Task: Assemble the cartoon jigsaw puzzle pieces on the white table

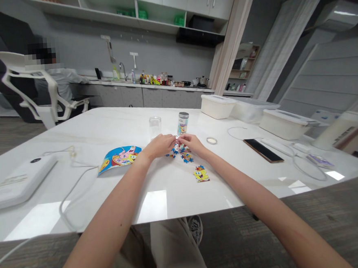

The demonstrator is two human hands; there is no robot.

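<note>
Over a loose pile of jigsaw puzzle pieces (187, 158), my left hand (162, 145) and my right hand (192, 143) meet with fingertips almost touching. The fingers of both are closed around small puzzle pieces, mostly hidden by the fingers. Nearer to me lies a joined section of puzzle (202, 174) with a yellow cartoon face. A curved picture sheet (119, 157) with the same sort of cartoon figures rests left of my left hand. Just beyond the hands stand a printed canister (183, 124) with a metallic lid and a clear jar (155, 126).
A ring-shaped lid (211, 140) and a dark phone (262, 150) lie to the right, with white cables around. Lidded storage boxes (217, 106) line the far right. A white device (19, 178) sits at left. Across the room a person (60, 83) sits at a counter.
</note>
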